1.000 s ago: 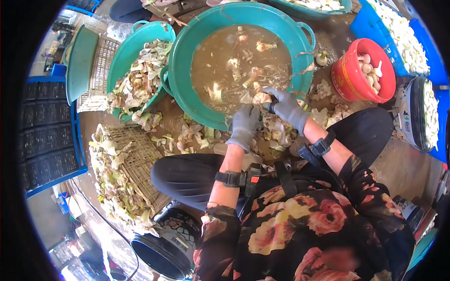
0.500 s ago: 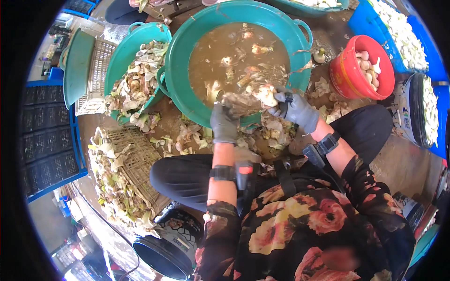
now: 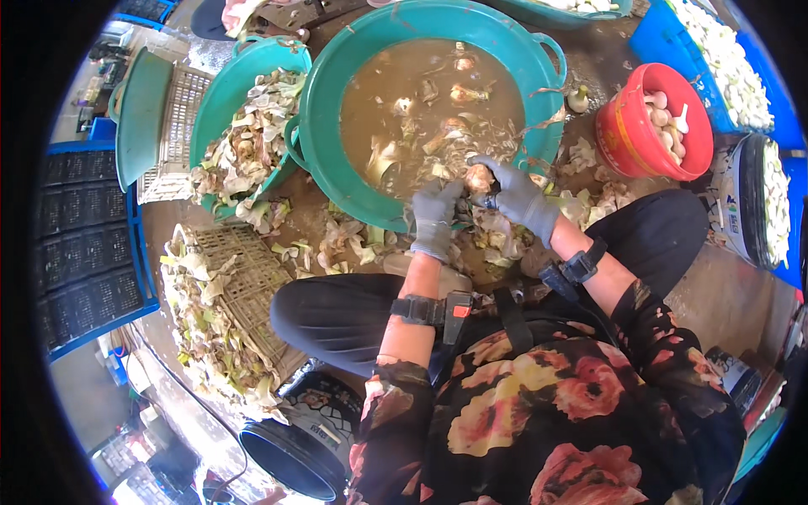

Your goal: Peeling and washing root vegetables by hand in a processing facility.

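In grey gloves, both hands meet over the near rim of a large green tub (image 3: 324, 160) of muddy water (image 3: 370, 101). My right hand (image 3: 522, 198) is closed on a garlic bulb (image 3: 480, 178) with reddish-brown skin. Just left of it, my left hand (image 3: 435, 215) is curled, its fingers turned down toward the water; whatever it pinches is hidden. More garlic bulbs (image 3: 467, 93) and loose husks float in the tub. Shed garlic skins (image 3: 497, 236) lie under my hands, against the tub's near side.
Peeled bulbs fill a red bucket (image 3: 619, 135) to the right, beside blue crates (image 3: 682, 71) of white garlic. A green basin (image 3: 206, 118) heaped with husks and a tipped wicker basket (image 3: 244, 261) stand left. A dark bucket (image 3: 290, 459) lies near my knee. Another person's arm (image 3: 244, 13) shows at the far edge.
My left hand has moved right, closer to my right hand. The bulb in my right hand has turned and come slightly nearer, and the stringy brown husk between the hands has dropped away.
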Action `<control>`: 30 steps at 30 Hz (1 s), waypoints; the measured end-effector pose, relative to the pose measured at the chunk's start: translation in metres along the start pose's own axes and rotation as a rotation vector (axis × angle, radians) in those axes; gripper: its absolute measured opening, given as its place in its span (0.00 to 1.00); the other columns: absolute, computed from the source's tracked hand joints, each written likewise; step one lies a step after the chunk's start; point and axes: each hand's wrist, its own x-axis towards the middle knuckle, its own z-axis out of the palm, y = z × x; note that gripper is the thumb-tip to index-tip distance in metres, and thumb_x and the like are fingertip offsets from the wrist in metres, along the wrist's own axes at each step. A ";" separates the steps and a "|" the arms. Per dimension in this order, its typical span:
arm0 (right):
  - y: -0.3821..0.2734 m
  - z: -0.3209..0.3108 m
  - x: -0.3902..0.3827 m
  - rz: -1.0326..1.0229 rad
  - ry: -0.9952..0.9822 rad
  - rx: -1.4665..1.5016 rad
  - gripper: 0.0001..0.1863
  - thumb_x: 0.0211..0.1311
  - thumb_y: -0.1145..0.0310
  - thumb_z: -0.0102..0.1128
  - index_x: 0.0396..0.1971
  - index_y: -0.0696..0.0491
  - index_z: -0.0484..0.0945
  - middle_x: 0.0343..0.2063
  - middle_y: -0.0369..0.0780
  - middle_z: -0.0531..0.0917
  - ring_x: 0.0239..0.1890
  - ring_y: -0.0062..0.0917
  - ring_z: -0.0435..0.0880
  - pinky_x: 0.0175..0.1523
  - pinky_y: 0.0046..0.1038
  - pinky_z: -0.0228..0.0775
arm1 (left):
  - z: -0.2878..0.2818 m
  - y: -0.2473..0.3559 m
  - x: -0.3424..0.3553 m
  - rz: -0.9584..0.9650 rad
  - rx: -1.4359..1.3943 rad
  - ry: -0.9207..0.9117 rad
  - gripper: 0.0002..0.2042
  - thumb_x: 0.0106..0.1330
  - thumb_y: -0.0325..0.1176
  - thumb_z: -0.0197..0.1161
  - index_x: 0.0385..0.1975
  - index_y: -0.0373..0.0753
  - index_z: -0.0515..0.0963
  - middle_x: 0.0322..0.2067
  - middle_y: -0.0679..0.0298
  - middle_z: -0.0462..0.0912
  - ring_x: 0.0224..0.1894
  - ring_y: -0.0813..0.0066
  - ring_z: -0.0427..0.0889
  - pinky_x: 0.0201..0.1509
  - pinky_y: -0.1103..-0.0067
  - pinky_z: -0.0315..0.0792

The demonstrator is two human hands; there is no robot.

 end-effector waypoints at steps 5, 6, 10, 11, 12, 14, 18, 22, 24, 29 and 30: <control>0.004 0.014 -0.007 -0.139 0.098 -0.359 0.29 0.33 0.79 0.53 0.44 0.54 0.63 0.34 0.45 0.72 0.42 0.32 0.70 0.47 0.25 0.59 | -0.002 -0.018 0.008 0.112 0.064 0.113 0.06 0.47 0.30 0.54 0.15 0.34 0.69 0.09 0.65 0.68 0.08 0.81 0.64 0.11 0.85 0.59; 0.008 0.016 -0.006 -0.209 0.127 -0.362 0.29 0.33 0.79 0.54 0.44 0.54 0.63 0.35 0.46 0.72 0.42 0.34 0.69 0.47 0.26 0.60 | -0.002 -0.022 0.009 0.251 0.153 0.115 0.06 0.47 0.29 0.54 0.14 0.35 0.69 0.09 0.66 0.68 0.08 0.81 0.64 0.11 0.85 0.59; 0.015 0.021 -0.006 -0.403 0.177 -0.362 0.27 0.32 0.77 0.55 0.42 0.54 0.65 0.38 0.47 0.70 0.43 0.38 0.68 0.48 0.29 0.60 | -0.003 -0.028 0.009 0.216 0.071 0.142 0.05 0.44 0.26 0.51 0.11 0.37 0.67 0.09 0.68 0.67 0.08 0.82 0.63 0.11 0.84 0.58; 0.014 0.021 -0.007 -0.433 0.175 -0.361 0.27 0.32 0.77 0.55 0.42 0.54 0.65 0.38 0.47 0.70 0.43 0.38 0.68 0.48 0.29 0.60 | -0.003 -0.028 0.010 0.065 -0.059 0.152 0.05 0.44 0.26 0.50 0.11 0.37 0.67 0.10 0.69 0.67 0.09 0.82 0.63 0.11 0.84 0.58; 0.014 0.022 -0.007 -0.417 0.175 -0.346 0.27 0.33 0.77 0.55 0.42 0.55 0.65 0.37 0.47 0.71 0.42 0.37 0.69 0.47 0.28 0.61 | -0.003 -0.028 0.009 0.049 -0.140 0.155 0.04 0.44 0.25 0.50 0.11 0.37 0.68 0.10 0.69 0.67 0.09 0.82 0.63 0.12 0.84 0.57; 0.013 0.022 -0.007 -0.383 0.180 -0.319 0.25 0.36 0.77 0.55 0.42 0.56 0.64 0.35 0.45 0.73 0.41 0.35 0.71 0.46 0.26 0.62 | 0.001 -0.024 0.006 0.018 -0.302 0.154 0.04 0.44 0.24 0.49 0.12 0.36 0.68 0.10 0.70 0.67 0.10 0.83 0.63 0.12 0.85 0.56; 0.017 0.010 -0.003 0.142 -0.077 0.615 0.17 0.46 0.70 0.49 0.39 0.55 0.66 0.32 0.41 0.74 0.28 0.27 0.75 0.31 0.21 0.68 | 0.000 -0.010 -0.003 0.183 -0.184 0.029 0.03 0.45 0.25 0.51 0.14 0.35 0.70 0.11 0.72 0.67 0.10 0.86 0.62 0.12 0.86 0.56; 0.009 -0.002 0.001 0.453 -0.238 1.303 0.16 0.52 0.57 0.43 0.36 0.52 0.67 0.23 0.37 0.75 0.15 0.21 0.71 0.17 0.19 0.63 | -0.007 0.000 0.001 0.322 0.112 -0.067 0.05 0.49 0.30 0.54 0.17 0.36 0.70 0.11 0.73 0.66 0.12 0.87 0.63 0.14 0.87 0.57; 0.003 -0.008 0.002 0.500 -0.140 1.330 0.17 0.52 0.57 0.44 0.35 0.54 0.67 0.23 0.36 0.74 0.16 0.20 0.71 0.17 0.17 0.62 | 0.002 0.005 0.000 0.314 0.099 -0.105 0.06 0.51 0.32 0.55 0.20 0.36 0.71 0.11 0.72 0.67 0.13 0.87 0.63 0.14 0.87 0.58; 0.017 0.012 0.015 0.416 -0.012 0.521 0.17 0.49 0.56 0.50 0.33 0.54 0.69 0.24 0.34 0.74 0.22 0.16 0.72 0.24 0.19 0.65 | -0.001 -0.013 0.005 0.015 -0.079 0.021 0.08 0.54 0.35 0.54 0.19 0.37 0.69 0.11 0.68 0.68 0.13 0.82 0.67 0.15 0.85 0.62; 0.015 0.021 0.018 0.288 0.058 0.407 0.18 0.48 0.55 0.51 0.31 0.55 0.70 0.23 0.34 0.74 0.23 0.15 0.72 0.25 0.19 0.65 | -0.016 -0.032 0.011 0.218 0.101 -0.005 0.09 0.55 0.34 0.53 0.18 0.36 0.69 0.12 0.67 0.69 0.12 0.81 0.66 0.13 0.85 0.60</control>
